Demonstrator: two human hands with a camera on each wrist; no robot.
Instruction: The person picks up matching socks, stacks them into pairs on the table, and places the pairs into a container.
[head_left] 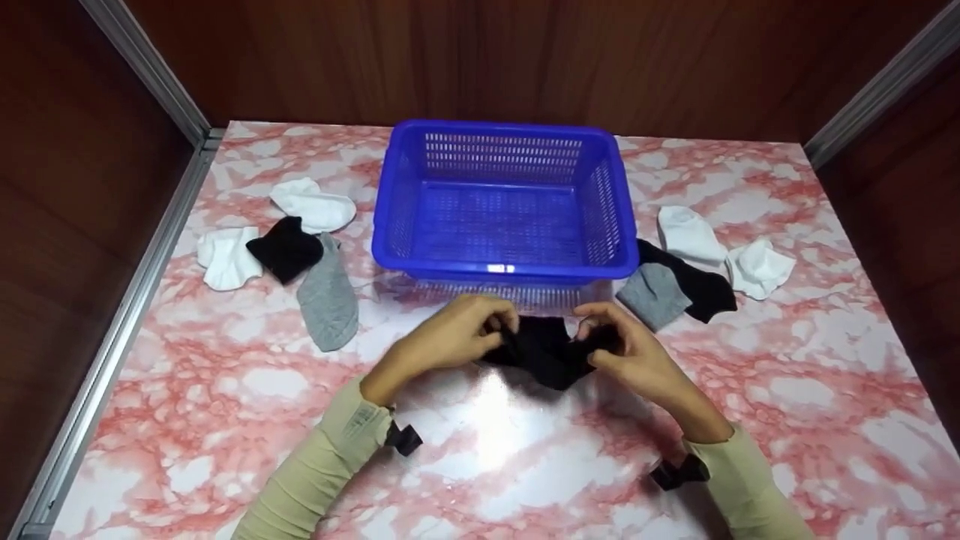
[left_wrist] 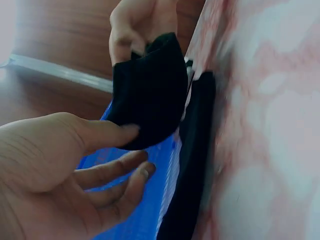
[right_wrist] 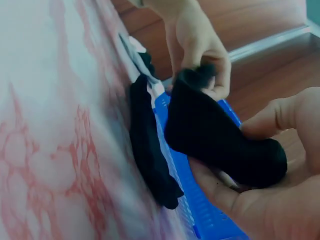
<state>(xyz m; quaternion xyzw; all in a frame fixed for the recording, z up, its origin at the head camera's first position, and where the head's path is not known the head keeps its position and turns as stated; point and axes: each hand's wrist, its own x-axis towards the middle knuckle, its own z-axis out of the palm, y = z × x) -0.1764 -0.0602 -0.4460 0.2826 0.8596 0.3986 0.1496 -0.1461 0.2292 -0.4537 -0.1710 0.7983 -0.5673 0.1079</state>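
Observation:
Both hands hold one black sock (head_left: 555,367) a little above the table, in front of the basket. My left hand (head_left: 454,334) pinches one end between thumb and fingers. At the other end, my right hand (head_left: 641,360) has its thumb and fingers around the fabric, as the sock (right_wrist: 215,137) in the right wrist view shows. A second black sock (right_wrist: 147,145) lies on the table just beneath, partly hidden in the head view. In the left wrist view, my left thumb lies against the held sock (left_wrist: 147,100).
A blue plastic basket (head_left: 506,271) stands just beyond the hands. Left of it lie white socks (head_left: 311,206), a black sock (head_left: 285,250) and a grey sock (head_left: 328,300). To its right are white socks (head_left: 690,236), a grey sock (head_left: 652,296) and a black sock (head_left: 709,292).

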